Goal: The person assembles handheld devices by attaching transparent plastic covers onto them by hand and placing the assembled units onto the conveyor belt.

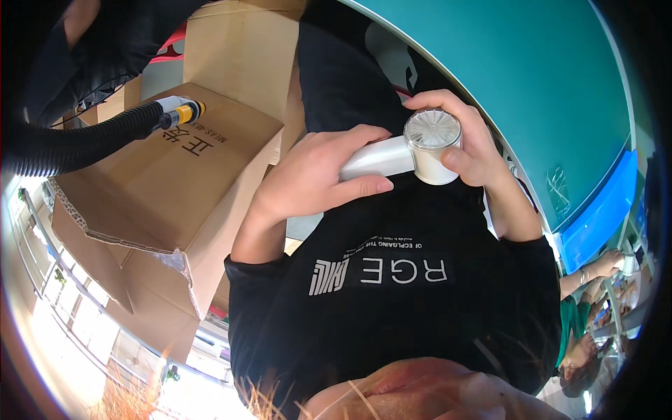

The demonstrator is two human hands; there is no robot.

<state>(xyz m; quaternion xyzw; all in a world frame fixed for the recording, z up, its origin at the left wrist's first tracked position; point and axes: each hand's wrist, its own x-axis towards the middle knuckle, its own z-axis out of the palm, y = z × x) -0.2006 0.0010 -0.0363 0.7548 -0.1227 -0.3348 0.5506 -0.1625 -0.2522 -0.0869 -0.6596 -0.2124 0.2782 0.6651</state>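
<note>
A white handheld device that looks like a fabric shaver (pixel 381 158) is held in front of my dark shirt. Its rounded handle lies in my left hand (pixel 318 168), with the fingers over the top and the thumb along the lower side. Around the round head at the other end, my right hand (pixel 476 140) is closed, its thumb pressing the near side and its fingers curled over the far side. A clear ribbed cap (pixel 433 129) faces up on that head. Part of the handle is hidden inside my left hand.
An open cardboard box (pixel 161 189) stands at the left, flaps spread. Over it reaches a black corrugated hose (pixel 91 140) with a grey and yellow end. A green tabletop (pixel 539 84) curves along the far right, a blue panel (pixel 605 210) by its edge. Other people (pixel 584 336) are at the right rim.
</note>
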